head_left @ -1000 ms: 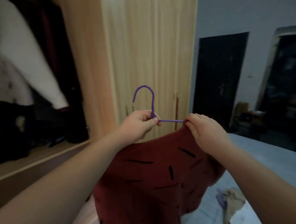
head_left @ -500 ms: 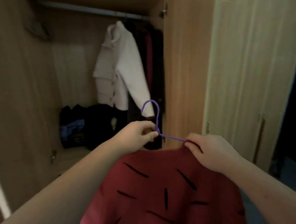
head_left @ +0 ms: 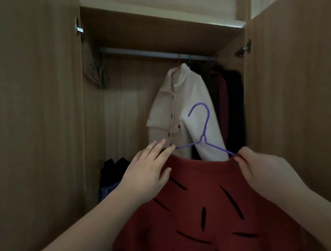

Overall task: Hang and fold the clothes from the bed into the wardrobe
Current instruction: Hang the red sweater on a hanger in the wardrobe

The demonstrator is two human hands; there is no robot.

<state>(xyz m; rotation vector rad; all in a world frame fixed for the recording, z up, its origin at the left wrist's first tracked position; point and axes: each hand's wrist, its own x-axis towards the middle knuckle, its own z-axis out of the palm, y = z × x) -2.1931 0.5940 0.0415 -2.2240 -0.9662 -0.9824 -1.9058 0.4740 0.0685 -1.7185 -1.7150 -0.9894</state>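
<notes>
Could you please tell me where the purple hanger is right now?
In the head view, the thin purple wire hanger sits centre-right, in the neckline of the red sweater, its hook before the hanging white cardigan.

The sweater [head_left: 204, 210] is dark red with short black dashes scattered over it; the hanger [head_left: 204, 134] is purple; the hung jacket [head_left: 181, 112] is cream-white; the wardrobe [head_left: 34, 114] is brown woodgrain.

Open wardrobe [head_left: 34, 114] before me. Rail [head_left: 156, 55] at 12 o'clock carries cream jacket [head_left: 181, 109], dark garments [head_left: 229, 106] toward 1 o'clock, empty hangers [head_left: 96, 73] at 11. Dark folded clothes [head_left: 113, 173] on wardrobe floor, 9 o'clock.
</notes>
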